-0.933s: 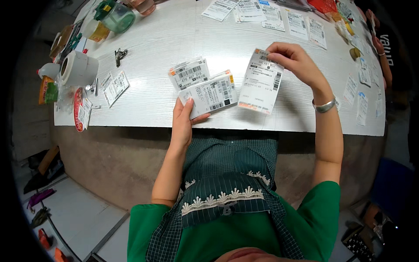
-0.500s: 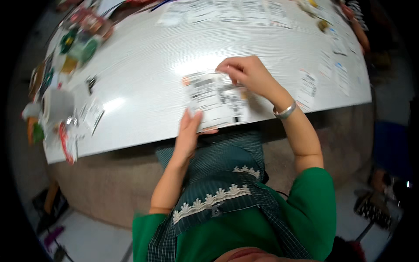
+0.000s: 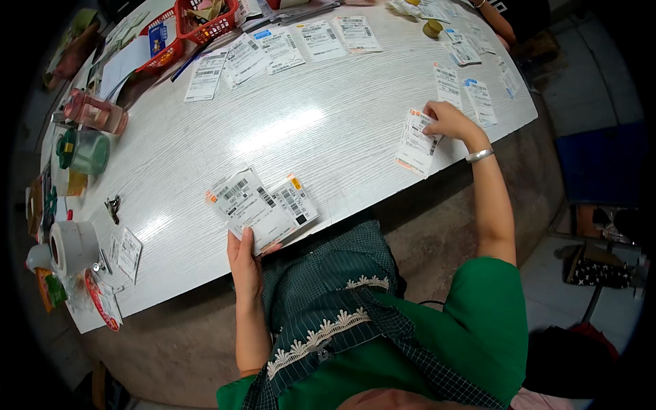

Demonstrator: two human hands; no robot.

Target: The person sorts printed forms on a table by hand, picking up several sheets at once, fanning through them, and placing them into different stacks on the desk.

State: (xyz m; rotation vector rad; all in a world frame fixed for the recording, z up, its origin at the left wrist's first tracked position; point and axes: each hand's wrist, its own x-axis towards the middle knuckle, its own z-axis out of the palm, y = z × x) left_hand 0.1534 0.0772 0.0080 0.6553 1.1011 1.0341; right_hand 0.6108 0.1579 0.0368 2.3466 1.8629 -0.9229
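Observation:
My left hand (image 3: 247,266) is closed on a small fanned stack of white printed shipping labels (image 3: 251,212) at the table's near edge. Its thumb lies on top and the fingers go underneath. One label with an orange-yellow mark (image 3: 295,201) sticks out at the right of the stack. Farther right, my right hand (image 3: 451,124) has its fingertips closed at the upper right corner of a pile of labels (image 3: 415,145) lying on the table; whether it grips one label or several is hidden. A silver bangle (image 3: 479,156) circles the right wrist.
Rows of label piles (image 3: 319,41) lie along the far side, with more (image 3: 480,102) at the right. Red baskets (image 3: 205,26), a pink jug (image 3: 96,113), a green-lidded container (image 3: 85,152), a white roll (image 3: 74,247) and a bulldog clip (image 3: 113,208) stand leftward. Another person's arm (image 3: 497,24) shows far right.
My right hand has gone from the labels in my left hand to the pile on the right. The left hand still holds its stack. The view has shifted.

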